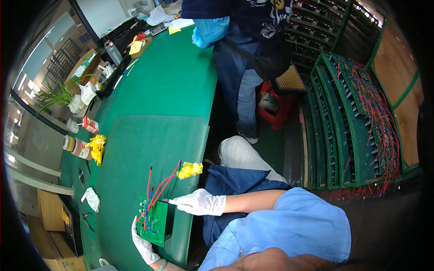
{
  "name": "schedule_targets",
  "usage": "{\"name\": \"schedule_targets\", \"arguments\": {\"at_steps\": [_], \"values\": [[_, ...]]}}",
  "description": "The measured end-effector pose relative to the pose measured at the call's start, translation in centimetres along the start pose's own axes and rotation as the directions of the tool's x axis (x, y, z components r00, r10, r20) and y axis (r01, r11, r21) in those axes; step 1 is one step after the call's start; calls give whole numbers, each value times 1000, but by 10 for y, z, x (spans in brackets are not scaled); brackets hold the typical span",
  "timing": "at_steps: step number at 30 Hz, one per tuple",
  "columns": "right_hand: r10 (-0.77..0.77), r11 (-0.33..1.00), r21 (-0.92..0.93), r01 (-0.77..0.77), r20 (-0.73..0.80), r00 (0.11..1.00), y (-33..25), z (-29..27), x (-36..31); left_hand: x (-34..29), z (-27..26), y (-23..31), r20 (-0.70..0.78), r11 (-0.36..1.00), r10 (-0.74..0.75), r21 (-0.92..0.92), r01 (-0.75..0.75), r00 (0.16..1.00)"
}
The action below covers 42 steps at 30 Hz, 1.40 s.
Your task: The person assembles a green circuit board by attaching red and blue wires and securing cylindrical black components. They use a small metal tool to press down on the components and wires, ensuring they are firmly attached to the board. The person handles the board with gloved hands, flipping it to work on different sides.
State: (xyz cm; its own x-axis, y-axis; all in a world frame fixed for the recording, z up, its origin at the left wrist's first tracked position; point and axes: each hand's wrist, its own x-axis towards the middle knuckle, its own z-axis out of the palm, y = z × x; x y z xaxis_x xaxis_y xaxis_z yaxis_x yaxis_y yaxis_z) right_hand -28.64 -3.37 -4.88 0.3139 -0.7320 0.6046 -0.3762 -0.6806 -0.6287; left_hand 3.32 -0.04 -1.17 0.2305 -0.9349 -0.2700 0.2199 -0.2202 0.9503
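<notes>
A green circuit board lies tilted at the near part of the green mat, with red, blue and purple wires rising from it. My left hand, in a white glove, grips the board's left edge, its fingers bent around the rim. My right hand, also gloved in white, is closed on a slim tool whose dark, flat tip points at the board's upper edge; its exact kind is too small to make out. Just beyond my right hand, crumpled yellow tape sits by the mat's edge.
Along the left edge are pliers, a white cloth, a jar, more yellow tape and a drink carton. A person stands at the far bench. Racks of wired boards stand on the right.
</notes>
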Motion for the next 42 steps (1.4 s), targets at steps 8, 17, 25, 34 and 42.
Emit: {"name": "schedule_targets", "arguments": {"at_steps": [8, 17, 25, 34, 42], "values": [[3, 999, -35, -2, 27, 1000, -1, -2, 0, -9, 9, 4, 32, 933, 151, 325, -153, 988], [48, 999, -13, -47, 61, 997, 0, 0, -1, -16, 17, 12, 60, 921, 148, 354, -160, 987], [45, 999, -6, -44, 53, 998, 0, -1, 0, -12, 14, 10, 54, 910, 149, 383, -159, 987], [-4, 1000, 24, 4, -9, 1000, -1, -2, 3, -14, 18, 12, 27, 932, 129, 340, -130, 991], [-27, 1000, -4, 27, -20, 999, 1, -1, 2, -8, 6, 1, 13, 965, 108, 240, -108, 994]]}}
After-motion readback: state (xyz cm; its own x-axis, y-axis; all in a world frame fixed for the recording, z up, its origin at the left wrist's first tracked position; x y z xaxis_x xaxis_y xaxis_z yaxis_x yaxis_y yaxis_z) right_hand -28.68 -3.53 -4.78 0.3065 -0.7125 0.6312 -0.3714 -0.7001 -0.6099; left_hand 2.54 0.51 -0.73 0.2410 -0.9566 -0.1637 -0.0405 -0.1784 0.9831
